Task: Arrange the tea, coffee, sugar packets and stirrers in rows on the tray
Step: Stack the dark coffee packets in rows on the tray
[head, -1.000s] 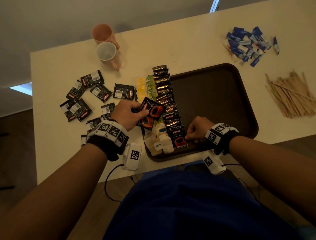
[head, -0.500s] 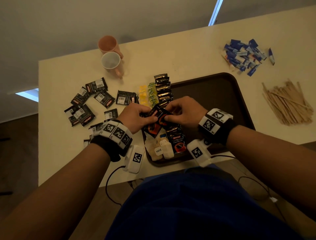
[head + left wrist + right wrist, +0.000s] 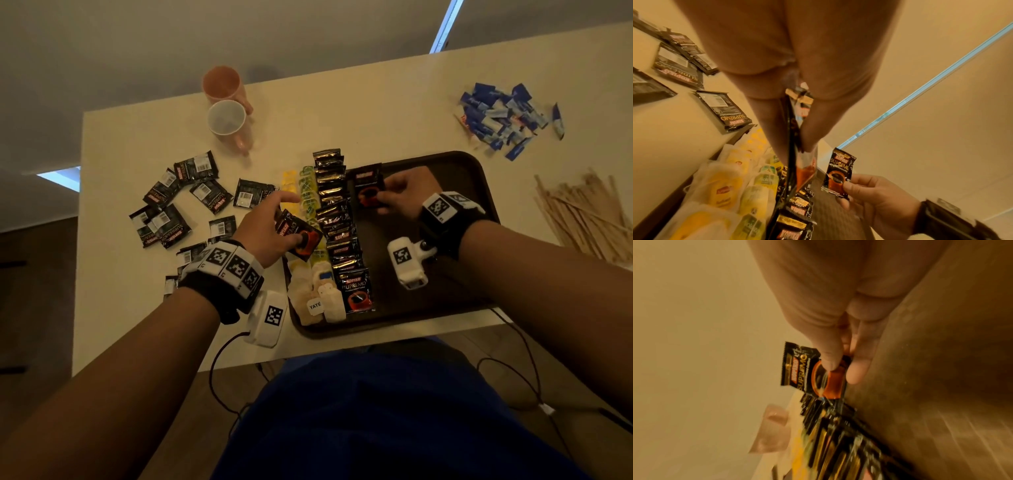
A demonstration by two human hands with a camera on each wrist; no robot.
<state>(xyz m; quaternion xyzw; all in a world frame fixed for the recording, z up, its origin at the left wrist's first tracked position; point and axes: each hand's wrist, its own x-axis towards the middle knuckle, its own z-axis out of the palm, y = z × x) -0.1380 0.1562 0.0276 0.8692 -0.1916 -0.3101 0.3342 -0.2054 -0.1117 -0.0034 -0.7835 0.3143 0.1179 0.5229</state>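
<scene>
I see black-and-orange coffee packets (image 3: 342,226) on the dark brown tray (image 3: 455,164), yellow and green tea bags (image 3: 305,192) beside them.

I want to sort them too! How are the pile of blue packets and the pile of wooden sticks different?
The blue packets are short, flat wrappers in blue and white; the wooden sticks are long, thin and plain tan. The blue packets lie jumbled every which way, while the wooden sticks mostly fan out in one direction. The blue packets sit farther back on the table; the wooden sticks lie nearer the person. Both piles rest beside the tray, not on it.
</scene>
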